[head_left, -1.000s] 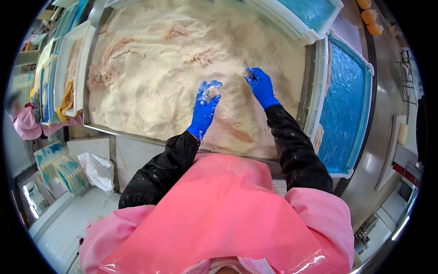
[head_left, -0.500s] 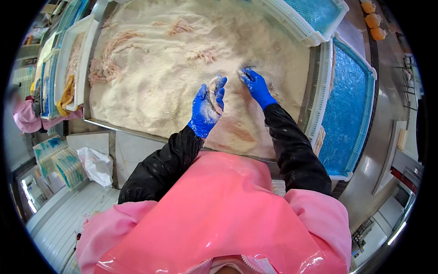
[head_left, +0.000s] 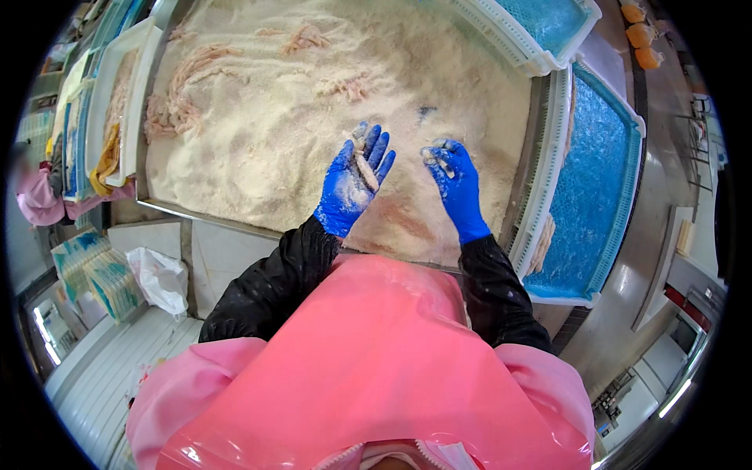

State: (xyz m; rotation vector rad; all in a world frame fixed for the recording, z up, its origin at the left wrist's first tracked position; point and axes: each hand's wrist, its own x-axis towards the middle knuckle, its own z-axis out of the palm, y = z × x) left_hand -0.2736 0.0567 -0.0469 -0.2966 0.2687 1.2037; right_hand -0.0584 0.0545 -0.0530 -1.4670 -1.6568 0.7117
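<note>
My left hand (head_left: 347,188), in a dusty blue glove, is turned palm up with its fingers stretched out. It bears a crumb-coated strip (head_left: 366,170) of what looks like pale meat, lying along the palm and fingers. To its right, my right hand (head_left: 460,186) has its fingers curled round another small coated strip (head_left: 443,166), its end showing by the fingertips. Both hands are above the bed of cream-coloured crumbs (head_left: 258,149) in a wide metal-edged tray. Raw pinkish strips lie on the crumbs: a long pile (head_left: 174,110) at left and smaller clumps (head_left: 305,37) farther back.
Blue-lined white baskets (head_left: 587,188) stand along the tray's right side, with coated strips at the near one's edge. A white tub (head_left: 117,110) with pale strips and a yellow cloth (head_left: 108,163) sits at left. A person in pink (head_left: 39,196) is beyond it.
My right hand has drawn back toward me out of the crumbs, now with a coated strip in it. My left hand's fingers have spread, and the strip shows more fully.
</note>
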